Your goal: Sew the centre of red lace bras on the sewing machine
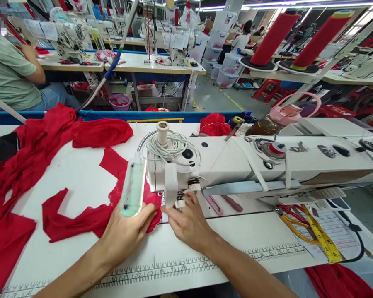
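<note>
A red garment piece [87, 219] with a lacy edge lies on the white sewing table, its right end beside the needle area of a white sewing machine [224, 161]. My left hand [124, 227] is closed on that end, partly behind a pale green translucent plate [133, 186] on the machine. My right hand [191, 223] is at the presser foot, fingers bent and closed near the needle. Whatever its fingertips hold is hidden or too small to make out. A small white label [163, 198] with dark print shows at the fabric's edge.
More red fabric [46, 140] is heaped on the left, by a black phone [3, 149]. Scissors [294, 219] and a yellow tape measure [323, 238] lie at right. Behind the machine stands a pink-lidded bottle [278, 118]. A co-worker [12, 70] sits at far left.
</note>
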